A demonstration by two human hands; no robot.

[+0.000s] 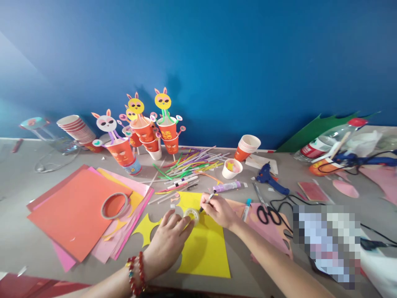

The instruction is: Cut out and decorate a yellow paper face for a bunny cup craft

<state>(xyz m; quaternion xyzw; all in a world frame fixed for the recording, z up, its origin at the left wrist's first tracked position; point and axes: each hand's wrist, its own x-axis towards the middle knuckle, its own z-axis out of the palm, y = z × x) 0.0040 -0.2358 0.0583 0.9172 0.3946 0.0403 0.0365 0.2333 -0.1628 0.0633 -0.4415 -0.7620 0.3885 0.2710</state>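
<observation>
My left hand (167,242) presses a small roll of clear tape (191,214) flat onto a yellow paper sheet (204,248), fingers spread over it. My right hand (218,209) pinches a black pen (207,201) with its tip at the edge of the tape roll. The yellow sheet has cut-out curves along its left side. A beaded bracelet (136,269) circles my left wrist.
Orange and pink paper sheets (77,211) with a larger tape ring (115,205) lie to the left. Orange paper cups with bunny faces (145,128) stand at the back, beside loose coloured straws (186,165). Black scissors (266,211), a blue glue gun (269,178) and a glue stick (228,186) lie to the right.
</observation>
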